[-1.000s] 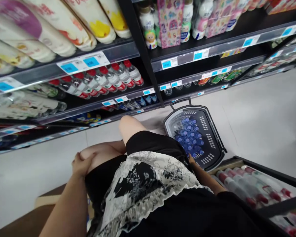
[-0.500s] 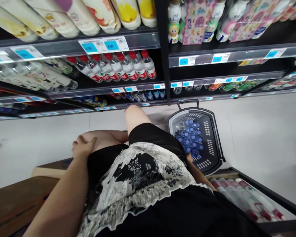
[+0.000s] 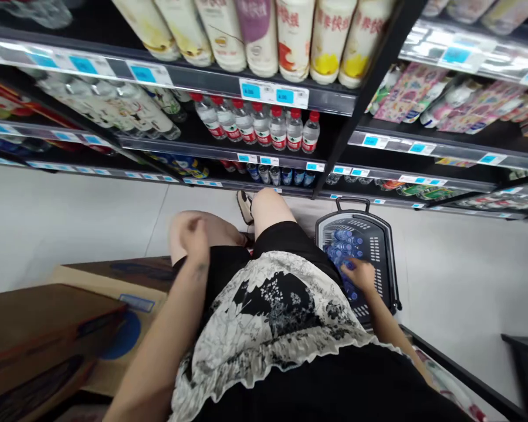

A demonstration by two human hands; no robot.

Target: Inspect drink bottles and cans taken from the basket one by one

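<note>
A dark shopping basket [image 3: 374,217] stands on the floor beside my right leg. Packed upright inside it are several blue-capped plastic bottles [image 3: 342,234]. My right hand [image 3: 361,274] reaches into the basket, its thumb and fingers closed at the top of one bottle, whose cap they partly cover. Over my left thigh is my left hand [image 3: 194,235], smeared by motion, with no object visible in it. Whether it touches the leg, and how its fingers are held, I cannot make out.
Shelves ahead carry red-capped water bottles [image 3: 278,129], tall milk-drink bottles [image 3: 255,35] and pink-wrapped drink packs [image 3: 413,91]. Cardboard boxes [image 3: 30,328] stand close on my left. A black rack frame [image 3: 462,366] is at lower right, behind the basket.
My right hand has moved forward from beside my hip to the bottles in the basket. My left hand has shifted from resting on the left knee. The view has swung left.
</note>
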